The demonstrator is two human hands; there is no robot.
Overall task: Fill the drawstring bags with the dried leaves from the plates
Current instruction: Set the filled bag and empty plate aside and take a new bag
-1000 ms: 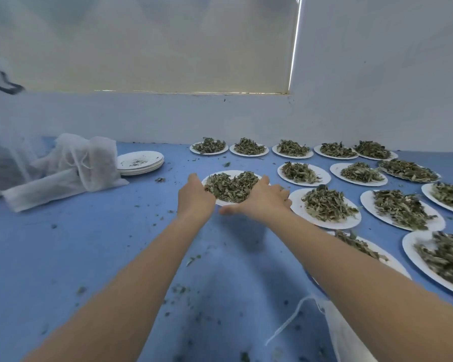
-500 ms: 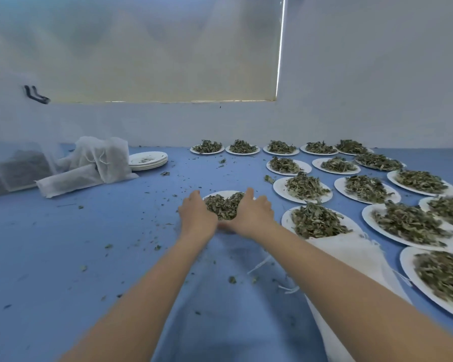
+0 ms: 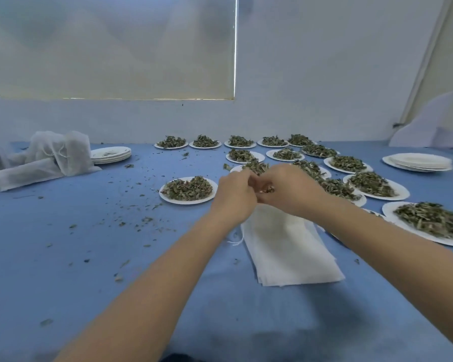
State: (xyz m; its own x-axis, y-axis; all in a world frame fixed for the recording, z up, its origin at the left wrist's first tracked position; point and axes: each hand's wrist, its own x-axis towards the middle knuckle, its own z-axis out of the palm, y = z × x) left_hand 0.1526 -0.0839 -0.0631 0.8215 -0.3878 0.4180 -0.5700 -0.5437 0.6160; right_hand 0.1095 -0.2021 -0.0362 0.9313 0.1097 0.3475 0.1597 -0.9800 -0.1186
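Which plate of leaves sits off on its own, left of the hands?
The plate of leaves just left of the left hand. It stands alone on the blue table; all the other filled plates are clustered behind and to the right.

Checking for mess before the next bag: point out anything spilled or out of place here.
Dried leaf crumbs lie scattered on the blue table, left of the nearest full plate, off any plate. One larger leaf lies loose between plates. Nothing looks damaged.

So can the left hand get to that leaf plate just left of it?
Probably yes: the plate of leaves sits just beside the left hand, nothing between, though its fingers seem busy at the bag.
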